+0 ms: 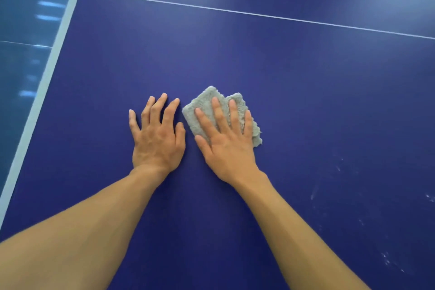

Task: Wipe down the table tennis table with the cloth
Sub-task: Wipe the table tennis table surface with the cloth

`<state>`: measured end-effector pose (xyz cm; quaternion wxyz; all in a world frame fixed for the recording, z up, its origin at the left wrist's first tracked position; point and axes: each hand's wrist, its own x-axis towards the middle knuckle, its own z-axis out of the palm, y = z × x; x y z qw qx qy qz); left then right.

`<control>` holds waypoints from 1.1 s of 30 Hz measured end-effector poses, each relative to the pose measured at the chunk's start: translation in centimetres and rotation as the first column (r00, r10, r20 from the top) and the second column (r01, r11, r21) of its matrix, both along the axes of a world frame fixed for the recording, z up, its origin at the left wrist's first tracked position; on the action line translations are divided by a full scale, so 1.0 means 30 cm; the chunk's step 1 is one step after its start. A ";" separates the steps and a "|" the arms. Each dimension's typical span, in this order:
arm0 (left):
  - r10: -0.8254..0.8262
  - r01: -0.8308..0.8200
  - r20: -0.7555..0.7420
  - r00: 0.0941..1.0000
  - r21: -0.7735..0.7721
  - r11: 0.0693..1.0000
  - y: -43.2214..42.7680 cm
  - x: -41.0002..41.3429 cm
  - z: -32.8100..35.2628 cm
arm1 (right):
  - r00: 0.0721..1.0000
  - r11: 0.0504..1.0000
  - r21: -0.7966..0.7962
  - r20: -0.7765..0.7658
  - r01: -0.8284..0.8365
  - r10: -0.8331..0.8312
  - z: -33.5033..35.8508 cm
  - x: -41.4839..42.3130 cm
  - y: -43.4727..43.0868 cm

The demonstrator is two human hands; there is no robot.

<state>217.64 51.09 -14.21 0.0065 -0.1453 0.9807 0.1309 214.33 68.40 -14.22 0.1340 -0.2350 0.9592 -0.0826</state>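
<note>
A deep blue tabletop [306,101] fills nearly the whole view, matte with soft pale glare in the far right corner. A thin white line [259,14] crosses it from left to right, slanting down toward the right. Along the left runs a wide pale edge band [44,85], and past it lies a glossy blue floor [21,30] streaked with bright reflections. Small whitish scuffs and specks [339,169] dot the surface at the lower right.

The cloth [207,103], grey-green and fluffy, lies folded near the middle of the tabletop. The right hand [226,139] presses flat on it, fingers straight and spread, released rather than clenched. Just beside it, the left hand [156,135] rests palm down on the bare surface, fingers splayed and slightly bent, grasping nothing; its thumb lies close to the cloth's edge
</note>
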 end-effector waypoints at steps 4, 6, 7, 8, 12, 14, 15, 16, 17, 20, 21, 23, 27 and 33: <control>0.024 -0.020 -0.052 0.998 0.075 0.997 0.003 0.014 0.001 | 0.997 0.997 -0.049 -0.029 -0.068 0.066 -0.001 0.282 0.185; 0.029 -0.025 -0.044 0.999 0.081 0.996 0.014 0.026 0.013 | 0.992 0.991 -0.060 -0.049 -0.117 0.114 0.002 0.422 0.295; 0.038 -0.034 -0.043 0.998 0.076 0.997 0.025 0.039 0.021 | 0.989 0.988 -0.056 -0.053 -0.142 0.139 0.005 0.486 0.353; 0.062 -0.058 -0.047 0.997 0.074 0.996 0.041 0.058 0.031 | 0.985 0.985 -0.049 -0.057 -0.163 0.160 0.010 0.545 0.409; 0.167 -0.156 -0.091 0.982 0.118 0.981 0.213 0.271 0.084 | 0.969 0.970 0.009 -0.042 -0.244 0.244 0.027 0.755 0.633; 0.143 -0.126 -0.124 0.982 0.129 0.984 0.334 0.433 0.092 | 0.944 0.944 0.027 -0.023 -0.328 0.328 0.035 0.843 0.719; 0.124 -0.109 -0.129 0.984 0.116 0.987 0.390 0.513 0.090 | 0.927 0.926 0.042 -0.020 -0.374 0.375 0.035 0.881 0.758; 0.117 -0.105 -0.121 0.986 0.103 0.989 0.442 0.590 0.083 | 0.906 0.906 0.059 -0.023 -0.420 0.422 0.036 0.913 0.796; 0.127 -0.118 -0.098 0.987 0.097 0.988 0.491 0.661 0.075 | 0.884 0.883 0.072 -0.026 -0.463 0.466 0.035 0.938 0.832; 0.196 -0.195 -0.005 0.981 0.087 0.977 0.607 0.810 0.054 | 0.805 0.805 0.055 -0.027 -0.591 0.593 0.035 0.942 0.919; 0.209 -0.209 0.021 0.978 0.073 0.975 0.633 0.836 0.049 | 0.768 0.768 0.036 -0.024 -0.639 0.640 0.035 0.916 0.936; 0.216 -0.217 0.042 0.975 0.020 0.976 0.658 0.858 0.037 | 0.679 0.679 -0.014 -0.027 -0.734 0.734 0.033 0.824 0.953; 0.233 -0.232 0.019 0.972 -0.039 0.972 0.658 0.855 0.012 | 0.738 0.736 -0.058 -0.025 -0.675 0.675 0.023 0.502 0.957; 0.242 -0.241 0.005 0.970 -0.067 0.968 0.661 0.861 -0.007 | 0.997 1.000 0.007 0.072 -0.013 0.012 0.013 0.176 0.865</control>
